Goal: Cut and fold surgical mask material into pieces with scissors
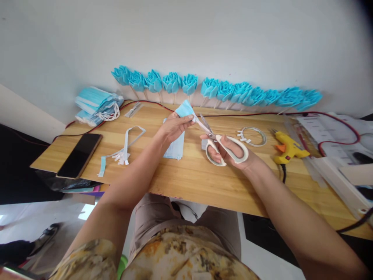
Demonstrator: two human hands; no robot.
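Observation:
My left hand (178, 126) pinches a folded piece of light-blue and white face-mask fabric (184, 109) above the middle of the table. Through its white handles, my right hand (223, 149) grips a pair of scissors (235, 149). Their blades are parted and reach the right lower edge of the fabric; whether they touch it I cannot tell. Below my left hand lies a small stack of pale-blue mask pieces (175, 149), partly covered by the hand. Cut-off strips (126, 146) lie left of my left forearm.
Several blue fabric flowers (171, 82) on sticks lean along the wall. A pile of face masks (97, 103) and a phone (79, 155) are at the left. To the right are a tape roll (264, 138), a yellow glue gun (288, 147) and a red cable (354, 134).

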